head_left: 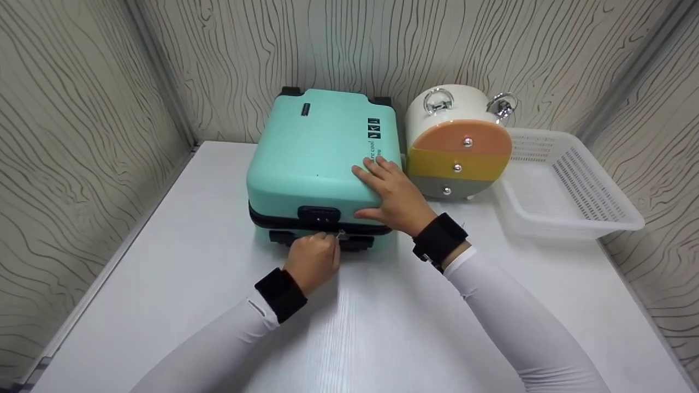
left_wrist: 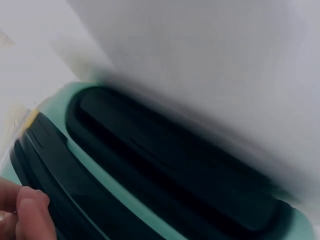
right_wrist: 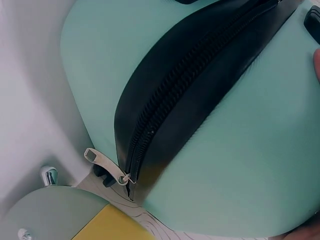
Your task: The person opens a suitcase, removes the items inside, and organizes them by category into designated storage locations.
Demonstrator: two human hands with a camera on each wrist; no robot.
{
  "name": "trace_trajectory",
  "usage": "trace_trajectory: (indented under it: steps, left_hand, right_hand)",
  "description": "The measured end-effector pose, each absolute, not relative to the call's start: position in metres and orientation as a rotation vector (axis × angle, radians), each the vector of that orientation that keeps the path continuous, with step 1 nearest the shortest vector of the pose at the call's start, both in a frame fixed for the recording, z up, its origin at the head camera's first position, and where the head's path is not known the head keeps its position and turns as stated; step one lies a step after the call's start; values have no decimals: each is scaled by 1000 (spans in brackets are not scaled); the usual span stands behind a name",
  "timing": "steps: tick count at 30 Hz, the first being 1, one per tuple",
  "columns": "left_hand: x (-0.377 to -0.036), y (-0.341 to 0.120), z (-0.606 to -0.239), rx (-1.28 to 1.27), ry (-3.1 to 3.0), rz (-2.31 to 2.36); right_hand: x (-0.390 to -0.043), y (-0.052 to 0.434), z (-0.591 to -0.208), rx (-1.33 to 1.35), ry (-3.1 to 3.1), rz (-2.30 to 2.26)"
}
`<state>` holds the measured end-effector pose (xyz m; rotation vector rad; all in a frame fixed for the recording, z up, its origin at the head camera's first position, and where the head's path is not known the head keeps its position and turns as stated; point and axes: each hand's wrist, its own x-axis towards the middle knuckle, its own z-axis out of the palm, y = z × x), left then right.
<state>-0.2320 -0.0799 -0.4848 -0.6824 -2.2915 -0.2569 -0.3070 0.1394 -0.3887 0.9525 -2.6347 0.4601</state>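
A mint-green hard suitcase (head_left: 319,155) lies flat on the white table (head_left: 382,327), its black zipper band (head_left: 273,219) facing me. At the front edge my left hand (head_left: 326,243) pinches a small metal zipper pull (head_left: 340,235), just below the black lock (head_left: 319,214). My right hand (head_left: 382,185) lies flat on the lid, fingers straight, pressing down. The left wrist view is blurred and shows the black carry handle (left_wrist: 170,165) and one fingertip (left_wrist: 32,212). In the right wrist view the zipper band (right_wrist: 195,85) runs round a corner, where a second metal pull (right_wrist: 106,164) hangs loose.
A white round drawer box (head_left: 456,142) with orange, yellow and grey fronts stands right beside the suitcase. A white plastic basket (head_left: 573,218) sits at the table's right edge. Wood-grain walls close in the back and both sides.
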Motion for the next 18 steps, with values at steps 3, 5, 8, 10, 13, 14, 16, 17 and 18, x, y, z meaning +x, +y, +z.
trace_trajectory:
  steps: [3, 5, 8, 10, 13, 14, 16, 17, 18]
  left_hand:
    - [-230, -98, -484, -651, -2313, -305]
    - [-229, -113, -483, -613, -2332, -343]
    - [-226, -138, -482, -542, -2349, -362]
    - [-226, -154, -483, -495, -2337, -360]
    - [-226, -176, -483, -428, -2325, -360]
    - [-227, -183, -483, -405, -2326, -363]
    - [-229, -197, -480, -358, -2341, -367]
    - [-230, -203, -479, -333, -2352, -364]
    - [-232, -209, -477, -309, -2366, -364]
  right_hand:
    - [-308, 141, -389, 957, -2626, 463]
    - [-308, 140, -389, 960, -2629, 462]
    - [-308, 139, -389, 957, -2634, 457]
    - [-307, 139, -388, 953, -2641, 458]
    - [-307, 140, -387, 949, -2652, 465]
    - [-307, 140, -387, 947, -2655, 468]
    - [-306, 139, -388, 942, -2661, 476]
    - [-306, 139, -388, 941, -2662, 479]
    - [-306, 139, -388, 938, -2663, 483]
